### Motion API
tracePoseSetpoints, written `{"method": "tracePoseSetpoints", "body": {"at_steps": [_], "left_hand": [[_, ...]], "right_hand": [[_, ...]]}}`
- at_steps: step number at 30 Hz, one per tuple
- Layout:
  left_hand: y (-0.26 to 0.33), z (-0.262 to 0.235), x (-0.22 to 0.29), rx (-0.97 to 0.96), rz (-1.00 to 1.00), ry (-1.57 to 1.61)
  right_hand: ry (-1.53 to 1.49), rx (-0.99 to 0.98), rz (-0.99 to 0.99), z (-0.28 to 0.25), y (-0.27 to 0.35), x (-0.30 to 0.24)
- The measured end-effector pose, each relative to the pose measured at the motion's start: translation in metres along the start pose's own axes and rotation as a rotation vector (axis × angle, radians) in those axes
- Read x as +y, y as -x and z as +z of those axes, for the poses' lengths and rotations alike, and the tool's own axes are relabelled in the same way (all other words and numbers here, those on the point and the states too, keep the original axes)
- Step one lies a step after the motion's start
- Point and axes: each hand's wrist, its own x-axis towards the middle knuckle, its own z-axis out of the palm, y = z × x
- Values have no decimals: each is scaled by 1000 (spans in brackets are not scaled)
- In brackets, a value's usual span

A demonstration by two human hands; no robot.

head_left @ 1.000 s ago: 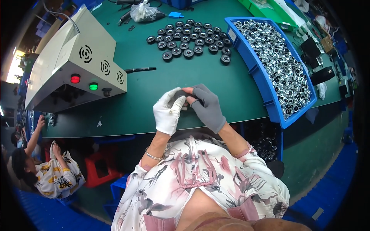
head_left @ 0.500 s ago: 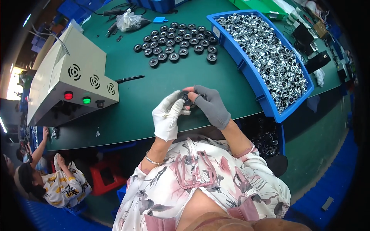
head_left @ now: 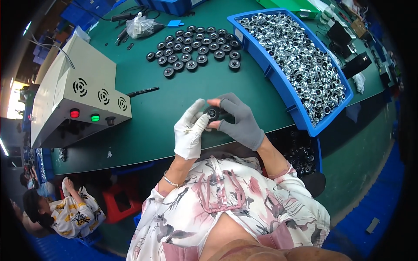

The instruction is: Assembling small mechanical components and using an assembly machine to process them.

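Observation:
A small black wheel [head_left: 212, 113] with a silvery spoked hub is held between my hands above the near part of the table, its hub face turned up. My left hand [head_left: 190, 129], in a white glove, presses its thumb against the wheel's left side, with the other fingers stretched up beside it. My right hand [head_left: 238, 119] wears a grey glove with bare thumb and index tips. These tips bracket the wheel from above and below, at its right side. Farther back on the table lie several similar black wheels [head_left: 191, 65] in a loose cluster.
A blue bin [head_left: 278, 78] full of shiny clear-and-black parts stands to the right. On the left is a beige machine box [head_left: 93, 69] with red and green lights, a black pen [head_left: 143, 92] beside it. A plastic bag [head_left: 141, 28] lies behind. Another person [head_left: 76, 209] sits at lower left.
My right thumb has moved off the wheel's face to its lower edge, and the right fingers have opened wider. More of the wheel's face shows. The view has shifted slightly.

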Motion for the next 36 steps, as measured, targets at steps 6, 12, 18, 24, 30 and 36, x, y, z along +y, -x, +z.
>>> {"method": "tracePoseSetpoints", "body": {"at_steps": [6, 12, 18, 24, 30, 36], "left_hand": [[2, 0, 3, 6, -82, 241], [4, 2, 4, 35, -83, 291], [6, -8, 6, -67, -173, 335], [7, -7, 5, -8, -194, 361], [6, -8, 4, 0, -199, 363], [4, -6, 3, -17, -189, 381]], "right_hand": [[23, -37, 111, 8, 1, 2], [-262, 35, 234, 20, 0, 4], [-176, 46, 200, 18, -3, 3], [-105, 31, 199, 19, -7, 4], [-57, 32, 168, 19, -8, 4], [-32, 30, 143, 19, -8, 1]]}}
